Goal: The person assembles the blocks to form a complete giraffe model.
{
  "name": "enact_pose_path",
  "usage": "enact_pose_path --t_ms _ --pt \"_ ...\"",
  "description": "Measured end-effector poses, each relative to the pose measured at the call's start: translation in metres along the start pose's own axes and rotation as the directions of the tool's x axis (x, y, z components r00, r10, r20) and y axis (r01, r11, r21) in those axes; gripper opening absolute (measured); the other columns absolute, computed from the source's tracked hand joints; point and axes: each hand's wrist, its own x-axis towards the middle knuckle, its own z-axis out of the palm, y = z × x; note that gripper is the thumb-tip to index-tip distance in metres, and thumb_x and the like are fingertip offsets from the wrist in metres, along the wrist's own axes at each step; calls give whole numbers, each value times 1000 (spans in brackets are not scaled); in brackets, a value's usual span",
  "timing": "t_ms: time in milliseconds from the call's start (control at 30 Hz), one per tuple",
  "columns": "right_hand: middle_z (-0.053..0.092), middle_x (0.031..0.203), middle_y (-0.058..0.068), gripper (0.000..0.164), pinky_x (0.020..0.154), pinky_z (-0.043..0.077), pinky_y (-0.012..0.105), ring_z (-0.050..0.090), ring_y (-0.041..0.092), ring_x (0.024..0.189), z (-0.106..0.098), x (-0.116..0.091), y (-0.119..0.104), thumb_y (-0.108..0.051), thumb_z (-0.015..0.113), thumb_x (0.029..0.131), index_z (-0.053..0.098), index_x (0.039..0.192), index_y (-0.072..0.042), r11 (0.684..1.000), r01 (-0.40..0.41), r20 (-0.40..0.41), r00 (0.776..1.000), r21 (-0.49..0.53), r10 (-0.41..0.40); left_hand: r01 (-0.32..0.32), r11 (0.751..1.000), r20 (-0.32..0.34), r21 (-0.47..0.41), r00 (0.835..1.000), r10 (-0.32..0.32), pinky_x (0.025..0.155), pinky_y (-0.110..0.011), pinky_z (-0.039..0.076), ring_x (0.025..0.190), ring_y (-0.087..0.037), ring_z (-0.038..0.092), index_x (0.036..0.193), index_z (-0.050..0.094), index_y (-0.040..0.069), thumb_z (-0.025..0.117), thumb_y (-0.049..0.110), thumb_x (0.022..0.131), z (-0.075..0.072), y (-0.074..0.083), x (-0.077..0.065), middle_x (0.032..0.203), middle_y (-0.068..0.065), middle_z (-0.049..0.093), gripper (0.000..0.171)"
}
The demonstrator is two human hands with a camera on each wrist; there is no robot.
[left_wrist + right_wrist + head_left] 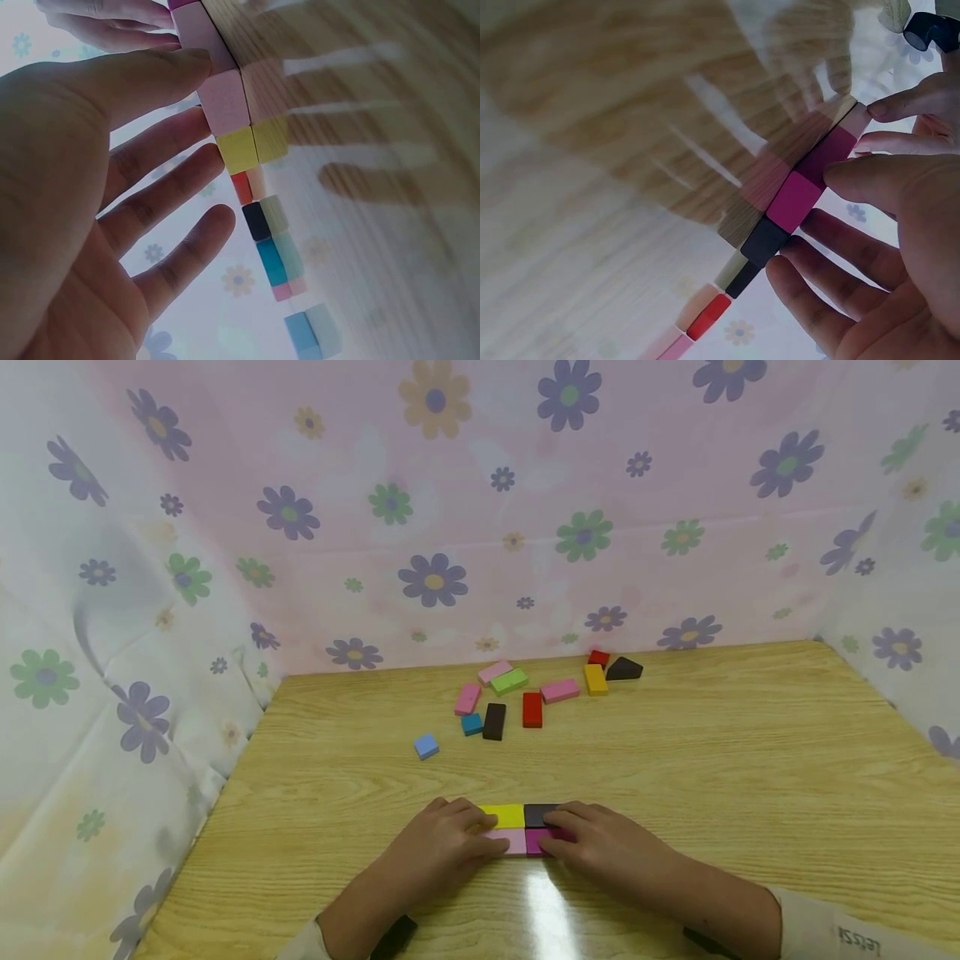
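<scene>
A yellow block (506, 816) and a black block (538, 815) lie end to end on the wooden table, directly behind a light pink block (516, 842) and a magenta block (534, 841); the two rows touch. My left hand (438, 843) holds the left ends of the yellow and light pink blocks, its thumb (187, 66) against the pink one. At the right ends, my right hand (611, 843) holds the black and magenta blocks between thumb (855, 176) and fingers. Fingers partly cover the outer ends of both rows.
Farther back lie loose blocks: light blue (426, 746), blue (472, 724), dark (494, 721), red (532, 710), green (509, 682), orange-yellow (596, 680), several pink ones (560, 691), and a black piece (624, 669). Flowered cloth (480, 552) rises behind and beside the table.
</scene>
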Motion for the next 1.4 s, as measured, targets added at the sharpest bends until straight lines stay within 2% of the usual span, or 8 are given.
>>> enact_pose_path --t_ms 300,667,867,1033,1200,1400 --pt "67 123 8 39 87 59 35 65 23 111 2 0 1 -11 80 83 72 120 -18 999 25 -42 999 -31 -27 -8 1000 -15 8 1000 8 89 -32 53 110 -13 65 113 77 35 68 30 96 -3 1 1 118 5 73 20" --pt "67 124 7 35 89 59 36 65 22 114 -1 1 0 -16 77 87 72 122 -18 1000 7 5 1000 -22 -7 -2 1000 -4 1 1000 2 89 -32 53 111 -13 65 114 77 35 68 31 96 -2 1 2 118 5 73 20" --pt "68 124 4 33 90 58 37 65 20 113 -5 2 3 -21 75 90 71 122 -21 999 -2 34 999 46 1 -6 1000 -3 3 1000 6 89 -33 53 112 -13 64 115 76 35 67 31 96 -1 2 2 119 5 72 21" --pt "68 124 1 35 92 58 38 64 19 114 -10 3 11 -25 75 90 70 124 -22 997 11 34 999 74 -13 -7 1000 8 27 1000 7 89 -33 52 112 -14 64 115 76 36 67 30 96 -2 2 0 120 5 72 22" --pt "67 126 2 38 94 57 39 63 20 117 -14 4 23 -24 77 88 69 125 -20 997 -25 51 998 74 21 -10 999 0 31 1000 10 88 -33 52 112 -14 64 115 76 35 66 31 97 -2 2 -1 120 5 72 21" --pt "69 121 5 31 92 57 40 65 23 113 -8 5 44 -16 76 88 69 118 -16 995 -67 -16 998 70 69 -7 1000 -6 17 1000 7 88 -33 52 111 -13 64 114 76 35 67 30 96 -2 2 -1 119 5 72 21"
